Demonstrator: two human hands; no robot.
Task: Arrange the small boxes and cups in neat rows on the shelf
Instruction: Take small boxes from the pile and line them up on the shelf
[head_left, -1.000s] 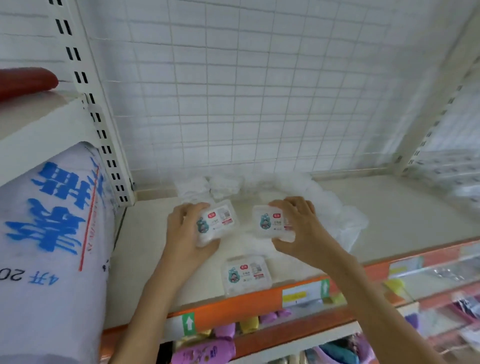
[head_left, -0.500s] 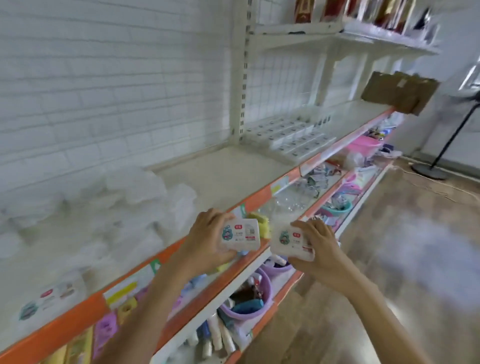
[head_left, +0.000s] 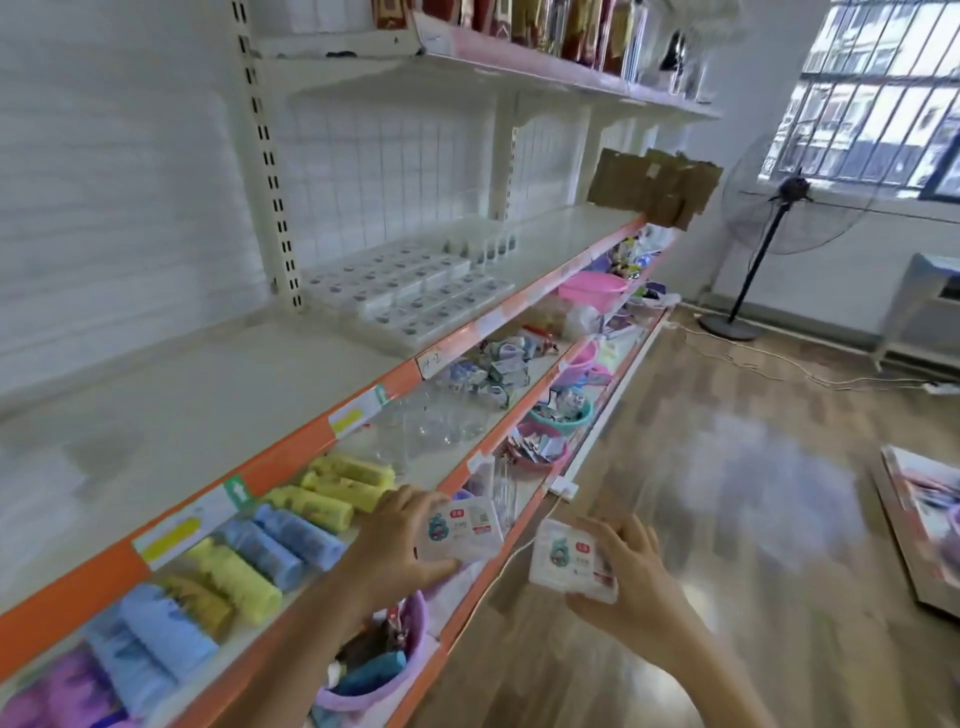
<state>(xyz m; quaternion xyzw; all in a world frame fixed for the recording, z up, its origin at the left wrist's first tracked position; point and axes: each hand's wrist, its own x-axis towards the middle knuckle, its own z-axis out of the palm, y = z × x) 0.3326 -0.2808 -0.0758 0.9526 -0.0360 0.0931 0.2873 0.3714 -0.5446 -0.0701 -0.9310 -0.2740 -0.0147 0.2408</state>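
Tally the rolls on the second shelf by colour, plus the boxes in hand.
Held small boxes: 2, one in the left hand, one in the right hand
Yellow rolls: 6, roughly
Blue rolls: 5, roughly
Total: about 13; motion blur limits certainty.

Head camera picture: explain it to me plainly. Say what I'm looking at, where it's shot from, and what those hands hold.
No machine here: a person wears a camera on the head, looking forward and down at their own arms. The left hand grips one small white box; the right hand grips another box. Both are in front of a long store shelf with an orange edge. Farther along it, similar boxes lie in neat rows. The shelf below holds coloured rolls.
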